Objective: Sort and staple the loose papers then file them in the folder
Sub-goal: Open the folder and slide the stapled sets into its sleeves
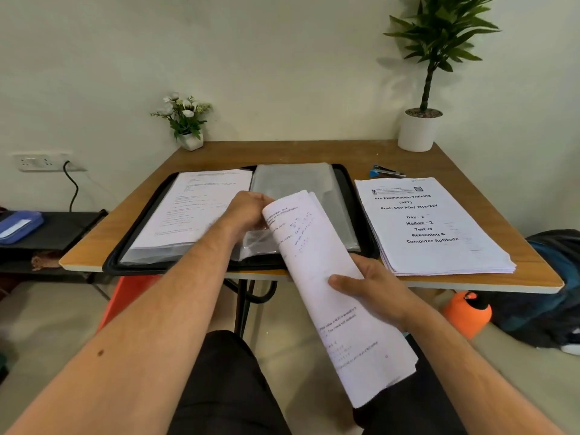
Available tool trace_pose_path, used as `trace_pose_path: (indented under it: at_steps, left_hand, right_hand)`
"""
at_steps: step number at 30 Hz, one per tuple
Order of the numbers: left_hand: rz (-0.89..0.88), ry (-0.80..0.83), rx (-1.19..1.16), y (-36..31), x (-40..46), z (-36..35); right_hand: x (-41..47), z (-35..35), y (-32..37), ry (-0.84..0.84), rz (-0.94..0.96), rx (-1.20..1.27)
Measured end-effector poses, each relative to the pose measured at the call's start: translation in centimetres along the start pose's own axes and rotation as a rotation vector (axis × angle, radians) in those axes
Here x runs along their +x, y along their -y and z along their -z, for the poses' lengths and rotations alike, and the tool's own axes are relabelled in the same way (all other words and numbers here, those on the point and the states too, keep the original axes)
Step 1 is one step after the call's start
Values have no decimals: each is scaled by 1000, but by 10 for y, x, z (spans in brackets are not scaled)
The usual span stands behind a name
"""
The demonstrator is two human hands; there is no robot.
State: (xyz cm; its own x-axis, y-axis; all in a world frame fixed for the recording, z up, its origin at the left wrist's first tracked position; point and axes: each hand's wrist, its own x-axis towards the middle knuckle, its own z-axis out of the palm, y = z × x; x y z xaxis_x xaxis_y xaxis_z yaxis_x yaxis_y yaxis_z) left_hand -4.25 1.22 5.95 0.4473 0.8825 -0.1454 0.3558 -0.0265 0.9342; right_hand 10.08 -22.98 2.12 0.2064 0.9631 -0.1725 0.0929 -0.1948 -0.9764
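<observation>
A black folder (357, 196) lies open on the wooden table, with filed printed pages (201, 208) on its left side and clear plastic sleeves (295, 183) on its right. My right hand (373, 287) grips a curled sheaf of printed papers (332, 277) that reaches from over the folder down past the table's front edge. My left hand (248, 211) pinches the top of a clear sleeve beside the sheaf's upper end. A stack of loose papers (436, 227) titled "Pre Examination Training" lies to the right of the folder. A blue stapler (384, 171) sits behind that stack.
A small white flower pot (188, 124) stands at the table's back left and a tall potted plant (422, 120) at the back right. An orange bottle (467, 312) and a dark bag (552, 277) sit on the floor at right. A low black shelf (53, 230) stands at left.
</observation>
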Motion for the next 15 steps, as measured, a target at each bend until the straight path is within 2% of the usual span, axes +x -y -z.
trace_pose_path:
  at_steps: [3, 6, 9, 11, 13, 15]
  left_hand:
    - [-15, 35, -114, -1, 2, 1]
    - [-133, 21, -30, -7, 4, -3]
    - [-270, 35, 183, -18, -1, -17]
    - [-340, 51, 419, -24, -5, -27]
    - [-381, 30, 706, -28, -9, -36]
    - [-391, -11, 852, -30, -10, -42]
  right_hand:
    - [-5, 0, -1, 72, -25, -90]
    - [-6, -4, 4, 92, -13, -243]
    - [-4, -10, 11, 116, 3, -368]
    - [-4, -13, 14, 127, -3, -410]
    - [-6, -13, 15, 131, -10, -434]
    - [-7, -12, 14, 121, -24, -443]
